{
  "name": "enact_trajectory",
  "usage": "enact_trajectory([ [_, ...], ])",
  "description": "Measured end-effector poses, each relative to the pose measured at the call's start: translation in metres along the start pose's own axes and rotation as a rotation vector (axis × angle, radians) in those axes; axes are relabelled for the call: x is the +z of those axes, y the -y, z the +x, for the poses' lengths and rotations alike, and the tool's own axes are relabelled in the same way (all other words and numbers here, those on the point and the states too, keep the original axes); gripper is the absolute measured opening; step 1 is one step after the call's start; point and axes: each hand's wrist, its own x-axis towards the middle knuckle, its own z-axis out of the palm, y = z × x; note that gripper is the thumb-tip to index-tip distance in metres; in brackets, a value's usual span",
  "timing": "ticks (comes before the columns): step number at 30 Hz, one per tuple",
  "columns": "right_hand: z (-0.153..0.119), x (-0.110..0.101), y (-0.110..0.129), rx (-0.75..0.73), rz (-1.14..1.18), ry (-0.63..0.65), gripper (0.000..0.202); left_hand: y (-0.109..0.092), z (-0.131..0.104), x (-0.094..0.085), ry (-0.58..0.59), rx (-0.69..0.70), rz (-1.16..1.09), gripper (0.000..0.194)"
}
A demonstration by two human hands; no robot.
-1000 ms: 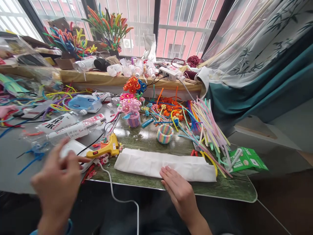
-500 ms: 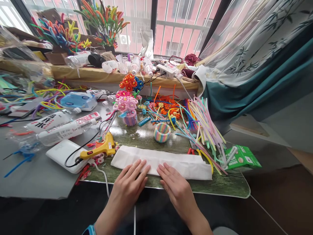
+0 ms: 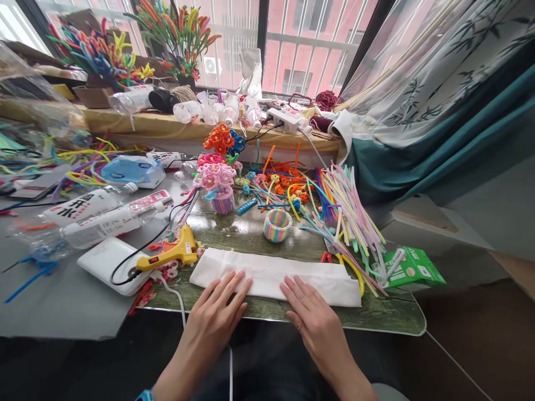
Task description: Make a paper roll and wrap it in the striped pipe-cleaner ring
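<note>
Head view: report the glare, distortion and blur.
In the head view, daylight washes out the upper-left window pane; in that view, glare patches the green table left of the striped ring; there too, outer window posts splay upward, likely lens distortion; same view, the left hand and right hand on the white cloth look fairly sharp.

Gap between cloth (image 3: 267, 272) and striped cup (image 3: 276, 232), glue gun (image 3: 178, 253) leftward
</note>
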Motion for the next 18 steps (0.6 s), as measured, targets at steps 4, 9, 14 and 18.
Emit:
enact_trajectory([
  [4,-0.008,-0.004,-0.009,0.042,-0.076,0.013,0.051,0.001,-0.001,0.000,0.020,0.026,0.041,0.044],
  [9,-0.014,-0.004,-0.012,0.089,-0.111,0.017,0.051,0.004,-0.004,0.002,0.035,0.002,0.097,0.046],
  [14,-0.018,0.000,-0.011,0.152,-0.156,-0.041,0.053,0.004,-0.007,0.002,0.053,-0.038,0.106,0.049],
  [18,-0.024,0.001,-0.014,0.224,-0.185,-0.071,0.052,0.005,-0.010,0.002,0.059,-0.060,0.118,0.051],
])
